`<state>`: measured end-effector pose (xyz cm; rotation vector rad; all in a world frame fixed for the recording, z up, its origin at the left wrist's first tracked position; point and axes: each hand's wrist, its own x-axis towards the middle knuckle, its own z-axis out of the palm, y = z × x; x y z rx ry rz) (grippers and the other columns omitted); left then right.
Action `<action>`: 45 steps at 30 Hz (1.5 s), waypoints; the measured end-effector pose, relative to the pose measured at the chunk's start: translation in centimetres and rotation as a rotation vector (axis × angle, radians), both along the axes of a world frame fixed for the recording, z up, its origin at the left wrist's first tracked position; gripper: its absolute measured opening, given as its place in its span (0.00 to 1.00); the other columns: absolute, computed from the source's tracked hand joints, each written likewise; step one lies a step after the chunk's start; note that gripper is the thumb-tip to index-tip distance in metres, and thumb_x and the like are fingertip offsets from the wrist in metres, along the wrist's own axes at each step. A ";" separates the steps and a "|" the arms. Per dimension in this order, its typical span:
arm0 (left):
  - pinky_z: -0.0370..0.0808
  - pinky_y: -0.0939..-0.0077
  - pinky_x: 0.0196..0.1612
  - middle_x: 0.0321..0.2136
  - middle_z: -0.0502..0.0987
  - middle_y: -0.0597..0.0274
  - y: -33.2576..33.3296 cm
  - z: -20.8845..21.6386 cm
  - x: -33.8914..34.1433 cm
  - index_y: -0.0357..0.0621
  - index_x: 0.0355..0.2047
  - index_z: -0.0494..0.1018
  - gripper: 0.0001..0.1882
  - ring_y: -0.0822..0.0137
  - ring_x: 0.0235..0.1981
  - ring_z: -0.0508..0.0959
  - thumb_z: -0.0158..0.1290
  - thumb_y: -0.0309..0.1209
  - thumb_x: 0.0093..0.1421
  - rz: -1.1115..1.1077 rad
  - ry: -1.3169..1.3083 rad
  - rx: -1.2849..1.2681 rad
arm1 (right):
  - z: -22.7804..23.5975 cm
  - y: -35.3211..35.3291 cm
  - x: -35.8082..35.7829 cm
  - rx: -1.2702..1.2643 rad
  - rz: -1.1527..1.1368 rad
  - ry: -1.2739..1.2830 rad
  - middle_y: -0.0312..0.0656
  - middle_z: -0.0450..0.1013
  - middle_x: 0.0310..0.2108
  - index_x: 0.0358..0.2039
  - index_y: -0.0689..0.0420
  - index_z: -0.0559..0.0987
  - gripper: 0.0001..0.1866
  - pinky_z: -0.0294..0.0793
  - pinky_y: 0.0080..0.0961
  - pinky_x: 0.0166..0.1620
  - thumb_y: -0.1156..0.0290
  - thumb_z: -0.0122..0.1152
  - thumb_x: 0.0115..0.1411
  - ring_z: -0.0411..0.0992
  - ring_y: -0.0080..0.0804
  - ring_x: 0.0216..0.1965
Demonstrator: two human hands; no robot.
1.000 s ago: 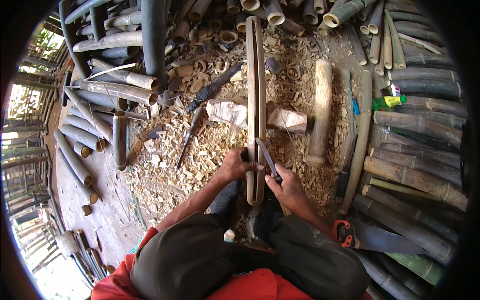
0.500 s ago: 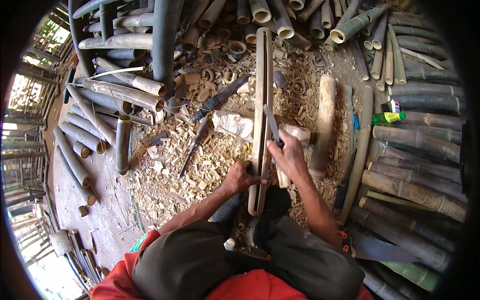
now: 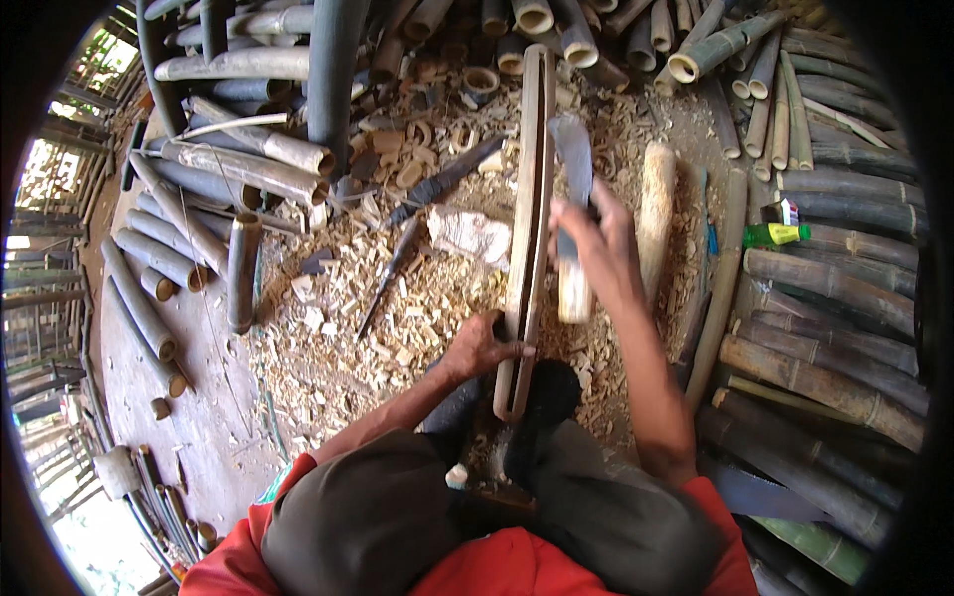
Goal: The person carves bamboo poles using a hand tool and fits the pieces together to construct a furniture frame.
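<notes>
A long split bamboo pole (image 3: 524, 199) with a dark slit along it stands lengthwise before me, its near end between my feet. My left hand (image 3: 480, 348) is closed around its lower part, thumb across the front. To the right of the pole, my right hand (image 3: 604, 243) grips a large knife (image 3: 573, 164), blade pointing away from me. The knife's pale handle end shows below the hand, and the blade is slightly blurred, apart from the pole. A pale chopped wood block (image 3: 469, 236) lies just left of the pole.
Wood chips (image 3: 378, 288) cover the ground. A dark pointed tool (image 3: 390, 278) and a dark-wrapped tool (image 3: 447, 184) lie at left. A thick bamboo piece (image 3: 656, 214) lies right of my right hand. Bamboo stacks (image 3: 835, 348) line the right side; a green bottle (image 3: 775, 234) rests there. A saw blade (image 3: 760, 495) is low right.
My right hand has lifted the knife away from the pole, moving farther out and to the right. My left hand keeps its hold on the bamboo pole, nearly unmoved.
</notes>
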<state>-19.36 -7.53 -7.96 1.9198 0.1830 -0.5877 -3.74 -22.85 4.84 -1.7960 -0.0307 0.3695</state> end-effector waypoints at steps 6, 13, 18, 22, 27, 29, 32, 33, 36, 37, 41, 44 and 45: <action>0.79 0.65 0.36 0.28 0.84 0.51 -0.2 -0.4 -0.2 0.34 0.41 0.80 0.30 0.66 0.28 0.82 0.76 0.45 0.48 0.054 -0.014 -0.114 | -2.7 -4.9 -14.3 -0.179 0.192 0.070 0.45 0.75 0.25 0.38 0.63 0.74 0.13 0.75 0.35 0.32 0.65 0.61 0.67 0.76 0.37 0.27; 0.79 0.63 0.41 0.31 0.84 0.48 -0.9 0.0 -0.2 0.33 0.40 0.81 0.29 0.60 0.33 0.84 0.75 0.46 0.49 0.041 0.001 0.041 | -2.5 -7.5 -18.3 -0.284 0.334 0.150 0.55 0.74 0.28 0.43 0.66 0.73 0.15 0.74 0.45 0.37 0.66 0.61 0.65 0.76 0.54 0.31; 0.80 0.60 0.43 0.32 0.84 0.47 -1.4 0.2 -0.4 0.33 0.38 0.81 0.28 0.58 0.34 0.85 0.75 0.46 0.49 0.060 0.015 0.093 | -2.6 -7.3 -18.4 -0.296 0.338 0.110 0.58 0.74 0.29 0.44 0.66 0.73 0.16 0.73 0.47 0.37 0.67 0.61 0.63 0.75 0.59 0.32; 0.80 0.58 0.43 0.32 0.84 0.46 -1.7 0.5 -0.6 0.33 0.38 0.81 0.28 0.56 0.35 0.85 0.74 0.47 0.49 0.048 0.024 0.173 | -2.9 -6.7 -17.7 -0.305 0.342 0.079 0.59 0.74 0.29 0.43 0.67 0.74 0.16 0.73 0.47 0.37 0.68 0.61 0.62 0.75 0.59 0.32; 0.80 0.56 0.43 0.31 0.84 0.43 -2.3 0.9 -0.3 0.34 0.35 0.80 0.29 0.49 0.36 0.85 0.72 0.50 0.49 0.018 -0.003 0.301 | -4.3 -5.9 -14.3 -0.225 0.346 0.232 0.54 0.75 0.26 0.39 0.68 0.77 0.14 0.75 0.41 0.35 0.69 0.58 0.61 0.78 0.46 0.30; 0.80 0.55 0.43 0.32 0.83 0.41 -2.4 0.6 -0.5 0.33 0.35 0.79 0.30 0.47 0.36 0.85 0.71 0.51 0.48 0.024 -0.007 0.294 | -3.1 -5.4 -11.7 -0.167 0.311 0.451 0.50 0.75 0.25 0.39 0.68 0.77 0.13 0.77 0.37 0.31 0.69 0.58 0.62 0.77 0.41 0.27; 0.79 0.54 0.46 0.36 0.82 0.38 -2.5 2.4 0.3 0.31 0.39 0.77 0.37 0.44 0.40 0.83 0.71 0.56 0.47 0.009 0.074 0.251 | -2.3 -6.1 -11.0 -0.024 0.245 0.658 0.43 0.76 0.27 0.45 0.67 0.76 0.15 0.79 0.30 0.25 0.68 0.56 0.65 0.76 0.31 0.22; 0.79 0.53 0.46 0.36 0.82 0.38 -2.3 2.1 0.2 0.31 0.39 0.77 0.37 0.44 0.40 0.83 0.71 0.55 0.47 0.025 0.065 0.263 | -2.0 -6.0 -12.2 -0.052 0.243 0.636 0.43 0.76 0.27 0.46 0.67 0.75 0.15 0.79 0.31 0.25 0.68 0.55 0.65 0.76 0.31 0.23; 0.78 0.51 0.47 0.37 0.82 0.38 -2.5 1.7 -0.4 0.32 0.40 0.75 0.36 0.44 0.42 0.83 0.70 0.54 0.46 0.041 0.064 0.314 | -1.1 -6.6 -15.5 -0.053 0.255 0.636 0.43 0.75 0.28 0.48 0.67 0.73 0.16 0.80 0.32 0.25 0.68 0.54 0.66 0.76 0.31 0.25; 0.78 0.51 0.48 0.37 0.82 0.38 -2.8 1.8 -0.4 0.32 0.41 0.75 0.37 0.44 0.42 0.83 0.70 0.55 0.46 0.030 0.073 0.342 | -1.0 -6.8 -16.5 -0.037 0.234 0.626 0.43 0.75 0.28 0.48 0.67 0.73 0.16 0.80 0.32 0.25 0.68 0.54 0.66 0.76 0.31 0.25; 0.78 0.51 0.48 0.37 0.82 0.38 -3.1 2.5 -0.1 0.32 0.41 0.73 0.40 0.43 0.42 0.83 0.69 0.59 0.44 -0.010 0.073 0.422 | -1.9 -6.0 -16.1 0.015 0.124 0.582 0.41 0.73 0.25 0.46 0.66 0.73 0.13 0.79 0.31 0.25 0.69 0.54 0.67 0.73 0.30 0.22; 0.78 0.51 0.48 0.37 0.81 0.37 -3.5 2.3 -0.3 0.32 0.42 0.73 0.43 0.43 0.43 0.83 0.70 0.61 0.43 -0.047 0.096 0.432 | -3.9 -5.3 -13.5 0.032 0.091 0.493 0.40 0.72 0.24 0.42 0.64 0.73 0.10 0.79 0.30 0.24 0.69 0.54 0.68 0.72 0.28 0.21; 0.78 0.51 0.48 0.38 0.81 0.37 -3.4 2.2 -0.2 0.32 0.42 0.73 0.44 0.43 0.43 0.83 0.70 0.62 0.42 -0.061 0.097 0.437 | -4.7 -4.9 -12.4 0.052 0.062 0.458 0.40 0.72 0.24 0.42 0.64 0.73 0.10 0.78 0.30 0.24 0.69 0.55 0.68 0.72 0.27 0.21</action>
